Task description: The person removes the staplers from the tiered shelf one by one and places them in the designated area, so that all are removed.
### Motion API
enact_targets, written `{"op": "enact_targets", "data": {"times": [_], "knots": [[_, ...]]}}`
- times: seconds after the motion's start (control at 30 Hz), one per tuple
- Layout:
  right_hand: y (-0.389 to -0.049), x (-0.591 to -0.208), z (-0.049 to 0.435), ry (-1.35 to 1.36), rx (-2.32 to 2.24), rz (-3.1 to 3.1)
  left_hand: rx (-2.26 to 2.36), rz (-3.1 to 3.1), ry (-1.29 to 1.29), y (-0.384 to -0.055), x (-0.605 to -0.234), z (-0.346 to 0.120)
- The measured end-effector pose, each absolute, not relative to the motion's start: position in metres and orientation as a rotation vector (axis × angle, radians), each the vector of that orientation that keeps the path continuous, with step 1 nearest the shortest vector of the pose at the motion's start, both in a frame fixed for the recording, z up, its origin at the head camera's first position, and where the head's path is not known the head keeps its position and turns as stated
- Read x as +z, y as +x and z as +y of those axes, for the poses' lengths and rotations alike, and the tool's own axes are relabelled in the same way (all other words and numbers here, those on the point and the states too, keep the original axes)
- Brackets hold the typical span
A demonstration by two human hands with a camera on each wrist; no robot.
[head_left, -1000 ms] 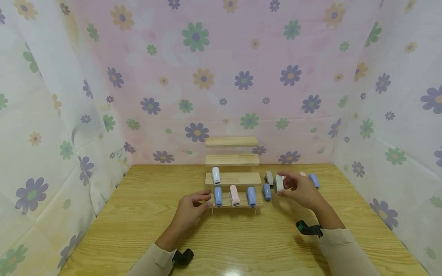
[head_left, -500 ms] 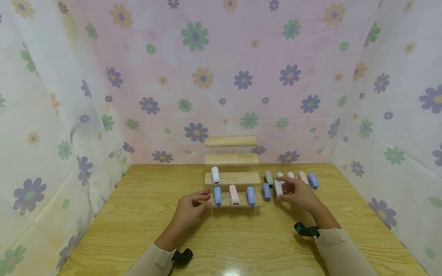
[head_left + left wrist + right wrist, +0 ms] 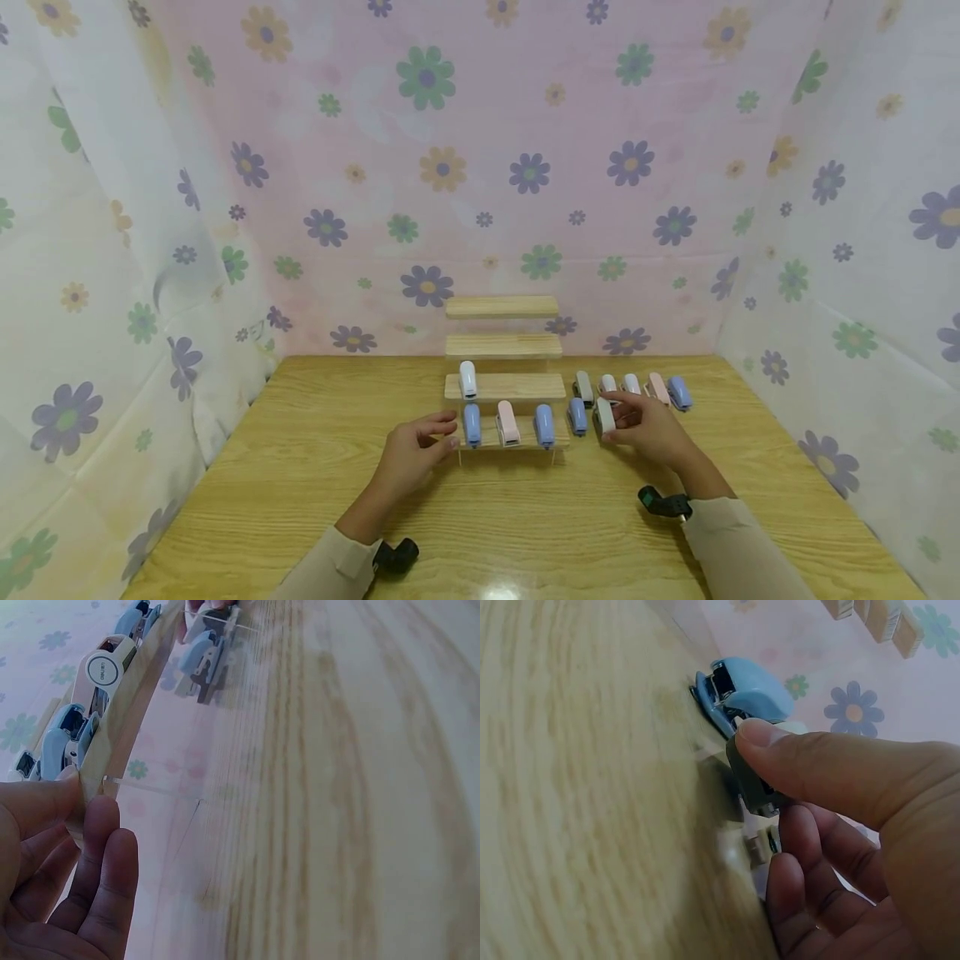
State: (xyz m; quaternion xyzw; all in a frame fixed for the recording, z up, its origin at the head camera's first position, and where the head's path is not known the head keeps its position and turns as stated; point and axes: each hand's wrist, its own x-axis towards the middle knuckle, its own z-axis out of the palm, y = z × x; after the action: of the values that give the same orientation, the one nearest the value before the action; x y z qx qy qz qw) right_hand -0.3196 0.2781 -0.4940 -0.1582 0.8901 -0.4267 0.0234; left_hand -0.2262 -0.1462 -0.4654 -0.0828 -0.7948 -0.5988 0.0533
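While pinching grey stapler [image 3: 605, 417] in right hand [image 3: 651, 428], just lowered it beside nearest blue stapler [image 3: 577, 415], gripping bottom shelf [image 3: 527, 432] with left hand [image 3: 411, 454]; likely almost placed.

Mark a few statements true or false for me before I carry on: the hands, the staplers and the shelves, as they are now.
1. The right hand holds a pale gray stapler. True.
2. The left hand is at the right end of the lowest shelf. False: it is at that shelf's left end.
3. On the lowest shelf, a pink stapler stands between two blue ones. True.
4. The white stapler on the second shelf up stands at its right end. False: it stands at the left end.
5. All the staplers in view are on the shelves. False: several are on the table, to the right of the shelves.
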Motion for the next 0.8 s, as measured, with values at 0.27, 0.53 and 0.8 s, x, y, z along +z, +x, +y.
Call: {"op": "enact_targets", "data": {"times": [0.27, 0.53, 0.8], "knots": [[-0.317, -0.497, 0.279, -0.494, -1.308, 2.783, -1.833, -2.406, -0.251, -0.223, -0.460, -0.145], [-0.315, -0.495, 0.278, -0.510, -1.350, 2.761, -1.818, -2.425, -0.229, -0.226, -0.463, -0.145], [-0.312, -0.494, 0.277, -0.512, -1.348, 2.764, -1.819, -2.420, -0.252, -0.238, -0.484, -0.153]]}}
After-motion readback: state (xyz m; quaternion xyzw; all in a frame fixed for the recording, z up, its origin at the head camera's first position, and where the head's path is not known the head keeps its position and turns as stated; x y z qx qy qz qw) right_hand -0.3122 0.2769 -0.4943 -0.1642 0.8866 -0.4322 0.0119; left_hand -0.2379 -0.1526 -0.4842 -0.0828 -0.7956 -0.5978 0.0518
